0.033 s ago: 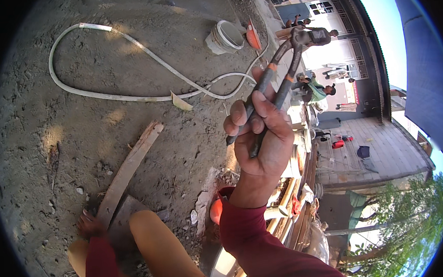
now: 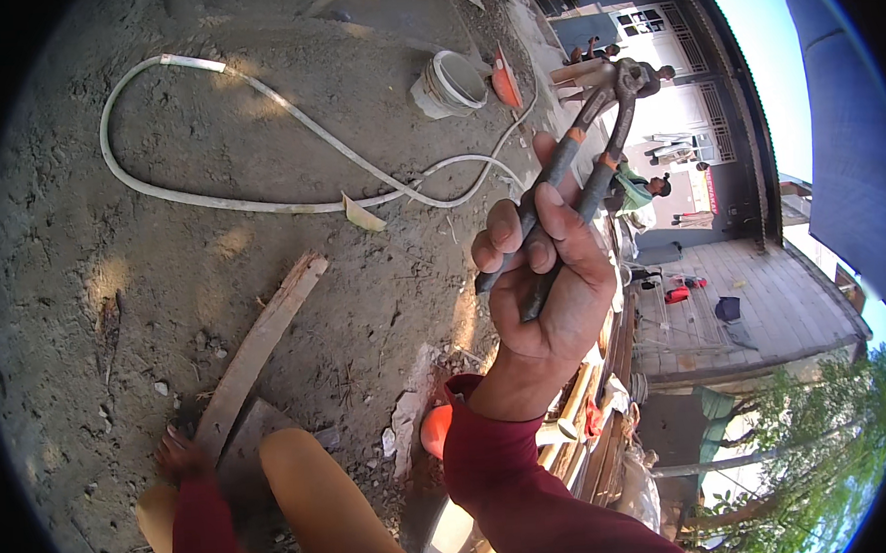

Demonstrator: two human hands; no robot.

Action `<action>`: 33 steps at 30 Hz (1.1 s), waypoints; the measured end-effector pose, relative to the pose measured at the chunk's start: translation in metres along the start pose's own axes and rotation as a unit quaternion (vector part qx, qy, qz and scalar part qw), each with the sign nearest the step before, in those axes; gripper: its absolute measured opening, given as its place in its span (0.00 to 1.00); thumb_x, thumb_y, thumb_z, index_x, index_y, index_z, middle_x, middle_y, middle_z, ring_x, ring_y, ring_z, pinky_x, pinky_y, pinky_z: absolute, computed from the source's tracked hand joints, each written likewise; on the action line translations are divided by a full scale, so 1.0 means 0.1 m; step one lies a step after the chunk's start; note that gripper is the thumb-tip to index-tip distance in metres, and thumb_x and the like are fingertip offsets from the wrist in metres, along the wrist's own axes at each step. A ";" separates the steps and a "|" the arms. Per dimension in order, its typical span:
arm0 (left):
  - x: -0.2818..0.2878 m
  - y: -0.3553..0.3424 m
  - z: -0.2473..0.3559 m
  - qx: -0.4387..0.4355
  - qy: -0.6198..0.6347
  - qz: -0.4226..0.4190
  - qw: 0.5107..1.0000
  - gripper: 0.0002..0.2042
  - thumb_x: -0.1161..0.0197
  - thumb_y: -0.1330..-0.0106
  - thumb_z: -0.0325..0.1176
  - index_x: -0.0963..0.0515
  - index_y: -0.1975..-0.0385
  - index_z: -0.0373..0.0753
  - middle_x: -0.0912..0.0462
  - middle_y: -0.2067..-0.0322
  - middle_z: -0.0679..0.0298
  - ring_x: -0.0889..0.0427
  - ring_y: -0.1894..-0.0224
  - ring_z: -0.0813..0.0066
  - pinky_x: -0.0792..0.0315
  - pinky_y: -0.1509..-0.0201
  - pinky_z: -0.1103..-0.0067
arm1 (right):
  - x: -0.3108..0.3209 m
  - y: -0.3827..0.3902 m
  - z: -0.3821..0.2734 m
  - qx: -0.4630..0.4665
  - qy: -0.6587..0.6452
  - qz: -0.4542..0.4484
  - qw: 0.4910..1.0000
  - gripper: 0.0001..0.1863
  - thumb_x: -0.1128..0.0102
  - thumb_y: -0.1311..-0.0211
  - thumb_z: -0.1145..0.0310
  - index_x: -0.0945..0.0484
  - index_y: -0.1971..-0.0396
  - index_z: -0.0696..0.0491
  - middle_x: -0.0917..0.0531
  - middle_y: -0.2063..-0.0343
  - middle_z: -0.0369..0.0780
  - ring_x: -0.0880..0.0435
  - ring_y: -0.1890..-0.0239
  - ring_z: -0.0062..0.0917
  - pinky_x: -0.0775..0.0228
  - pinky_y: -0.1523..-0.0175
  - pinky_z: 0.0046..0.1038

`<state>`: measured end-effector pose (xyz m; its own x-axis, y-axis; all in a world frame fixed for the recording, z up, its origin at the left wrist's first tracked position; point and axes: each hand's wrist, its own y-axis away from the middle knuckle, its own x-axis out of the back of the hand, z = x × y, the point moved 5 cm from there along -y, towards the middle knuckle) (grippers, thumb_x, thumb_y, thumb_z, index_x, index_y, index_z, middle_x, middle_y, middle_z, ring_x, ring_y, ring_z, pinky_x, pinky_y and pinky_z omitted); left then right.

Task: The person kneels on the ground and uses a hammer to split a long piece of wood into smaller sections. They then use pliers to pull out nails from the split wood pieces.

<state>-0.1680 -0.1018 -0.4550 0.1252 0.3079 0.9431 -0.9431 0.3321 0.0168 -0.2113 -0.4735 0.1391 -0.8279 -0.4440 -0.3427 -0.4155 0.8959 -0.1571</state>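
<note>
My right hand (image 2: 552,261) is raised in the middle of the view, its fingers closed around the dark handles of a pair of pincers (image 2: 586,174). The tool's handles carry orange bands and stand a little apart, with the rounded metal head pointing up and away. Low on the left, my left hand (image 2: 184,456) is at the near part of a long wooden plank (image 2: 261,346), fingers curled at its edge and partly in shadow. Between my knees, a second piece of wood (image 2: 251,432) lies beside the plank.
A pale hose (image 2: 259,201) loops over grey, muddy ground, with a whitish bucket (image 2: 450,83) and an orange hard-hat-like object (image 2: 505,79) beyond it. Right of my knees is a red rounded object (image 2: 435,432). Stacked timber (image 2: 607,438) lies at right; several people are farther off near a building.
My right hand has shifted slightly right and down with the pincers. My left hand stays at the plank.
</note>
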 end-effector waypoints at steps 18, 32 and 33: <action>0.09 -0.05 -0.08 0.038 -0.016 0.025 0.999 0.18 0.49 0.20 0.43 0.21 0.65 0.35 0.21 0.68 0.47 0.20 0.62 0.43 0.26 0.59 0.53 | -0.09 0.31 0.14 0.137 0.051 -0.122 0.982 0.31 0.38 0.28 0.70 0.34 0.32 0.71 0.28 0.81 0.37 0.21 0.83 0.32 0.24 0.79 0.32; 0.22 -0.06 0.00 0.040 -0.063 0.022 0.997 0.18 0.48 0.20 0.43 0.19 0.65 0.36 0.18 0.68 0.48 0.19 0.63 0.45 0.25 0.59 0.53 | 0.12 0.42 0.33 0.108 -0.001 -0.105 0.989 0.26 0.39 0.28 0.74 0.30 0.34 0.68 0.16 0.59 0.48 0.16 0.78 0.30 0.24 0.75 0.30; 0.23 -0.07 0.00 0.037 -0.069 0.034 0.996 0.19 0.48 0.20 0.43 0.19 0.66 0.36 0.18 0.69 0.48 0.18 0.63 0.45 0.25 0.60 0.53 | 0.12 0.42 0.35 0.102 0.017 -0.108 0.989 0.27 0.39 0.28 0.74 0.31 0.33 0.67 0.18 0.65 0.45 0.17 0.79 0.30 0.25 0.76 0.30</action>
<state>-0.1585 -0.0976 -0.4337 0.0212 0.2006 0.9794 -0.9688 0.2461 -0.0294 -0.2251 -0.4410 0.0961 -0.7422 -0.6216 -0.2506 -0.5011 0.7630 -0.4084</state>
